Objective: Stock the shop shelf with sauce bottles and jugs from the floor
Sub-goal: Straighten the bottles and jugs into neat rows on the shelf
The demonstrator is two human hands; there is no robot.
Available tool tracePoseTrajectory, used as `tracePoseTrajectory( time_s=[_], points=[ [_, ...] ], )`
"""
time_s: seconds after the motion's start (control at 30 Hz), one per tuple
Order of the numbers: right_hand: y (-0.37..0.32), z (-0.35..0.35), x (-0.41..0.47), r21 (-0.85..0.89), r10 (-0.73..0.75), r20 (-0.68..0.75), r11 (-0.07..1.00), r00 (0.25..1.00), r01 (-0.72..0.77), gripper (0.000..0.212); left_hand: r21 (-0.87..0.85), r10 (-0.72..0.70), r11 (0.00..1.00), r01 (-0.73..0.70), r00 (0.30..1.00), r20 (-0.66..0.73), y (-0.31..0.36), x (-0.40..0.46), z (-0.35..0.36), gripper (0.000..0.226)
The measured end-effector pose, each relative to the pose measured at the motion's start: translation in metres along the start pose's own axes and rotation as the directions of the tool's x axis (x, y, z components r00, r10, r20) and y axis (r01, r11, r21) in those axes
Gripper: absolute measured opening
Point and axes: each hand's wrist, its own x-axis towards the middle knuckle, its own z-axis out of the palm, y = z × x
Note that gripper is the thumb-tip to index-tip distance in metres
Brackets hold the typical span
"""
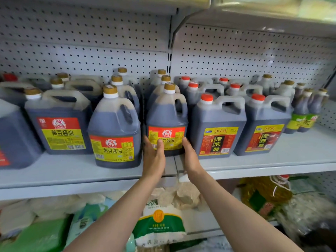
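A dark soy sauce jug (166,115) with a gold cap and a red and yellow label stands on the grey shelf (272,160), near its front edge at the middle. My left hand (153,157) touches the jug's lower left side with straight fingers. On the lower right side, my right hand (190,157) presses against it the same way. More gold-capped jugs stand behind it in a row. A matching jug (114,128) stands just to its left.
Red-capped vinegar jugs (218,124) line the shelf to the right, with small bottles (305,110) at the far right. Larger soy jugs (58,120) fill the left. A pegboard back wall rises behind. Bags of rice (160,224) and other goods lie on the shelf below.
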Motion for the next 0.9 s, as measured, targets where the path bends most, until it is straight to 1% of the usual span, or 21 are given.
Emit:
tracePoseTrajectory(
  time_s=[0.1,0.2,0.33,0.43,0.47,0.53,0.67,0.8,0.9],
  points=[
    [-0.002,0.001,-0.005,0.010,0.010,0.012,1.000,1.000,-0.010,0.105,0.007,-0.017,1.000,0.017,1.000,0.002,0.003,-0.005,-0.002,0.080],
    [-0.003,-0.001,-0.016,0.014,0.019,0.039,1.000,0.999,-0.019,0.096,0.015,0.014,1.000,-0.014,1.000,-0.001,0.002,-0.018,-0.003,0.082],
    [-0.005,-0.005,-0.028,-0.008,0.014,0.051,1.000,0.999,-0.014,0.091,0.012,0.017,1.000,-0.017,1.000,-0.001,0.003,-0.032,-0.004,0.086],
    [-0.007,-0.008,-0.035,-0.026,-0.013,0.070,1.000,0.997,0.014,0.081,0.042,0.007,0.999,-0.008,1.000,0.023,0.003,-0.038,-0.007,0.087],
    [-0.008,-0.008,-0.037,-0.027,-0.012,0.070,1.000,0.997,0.014,0.082,0.051,0.007,0.999,-0.009,1.000,0.029,0.003,-0.040,-0.008,0.086],
    [-0.008,-0.008,-0.038,-0.041,-0.003,0.058,0.999,0.998,0.005,0.085,0.056,0.009,0.998,-0.011,0.999,0.042,0.005,-0.044,-0.010,0.083],
    [-0.010,-0.005,-0.041,-0.051,-0.001,0.026,0.999,1.000,0.002,0.080,0.054,0.002,0.999,-0.005,0.998,0.065,0.008,-0.047,-0.013,0.083],
    [-0.008,-0.004,-0.047,-0.030,-0.018,0.009,0.999,1.000,0.018,0.067,0.058,-0.010,0.998,0.005,0.997,0.082,0.006,-0.051,-0.014,0.081],
    [-0.009,0.000,-0.049,-0.026,-0.018,-0.026,1.000,1.000,0.017,0.073,0.050,-0.008,0.999,0.004,0.995,0.100,0.005,-0.052,-0.015,0.080]
  ],
)
